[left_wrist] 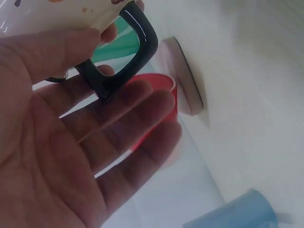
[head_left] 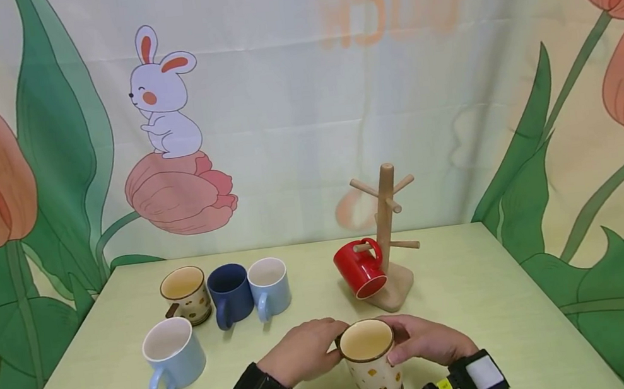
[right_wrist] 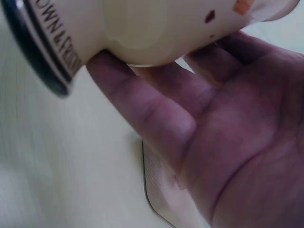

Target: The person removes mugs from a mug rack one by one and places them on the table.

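Observation:
A tall cream mug point(head_left: 373, 375) with brown and orange spots and a dark rim is between my two hands at the front. My right hand point(head_left: 430, 340) grips its side, thumb in front and fingers curled behind, as the right wrist view also shows. At the mug's dark handle point(left_wrist: 148, 42), my left hand point(head_left: 304, 350) has thumb and index finger on either side, pinching there, while its other fingers extend loosely. Lettering runs round the mug's base point(right_wrist: 52, 42). Behind, a red mug point(head_left: 354, 269) hangs tilted by its handle from a wooden mug rack point(head_left: 385, 218).
At the left stand a light blue mug point(head_left: 180, 355), a second spotted cream mug point(head_left: 194, 308), a dark blue mug point(head_left: 234, 294) and another light blue mug point(head_left: 273, 287). The rack's upper pegs point(head_left: 365, 187) stick out bare. A printed curtain point(head_left: 291, 108) hangs behind the table.

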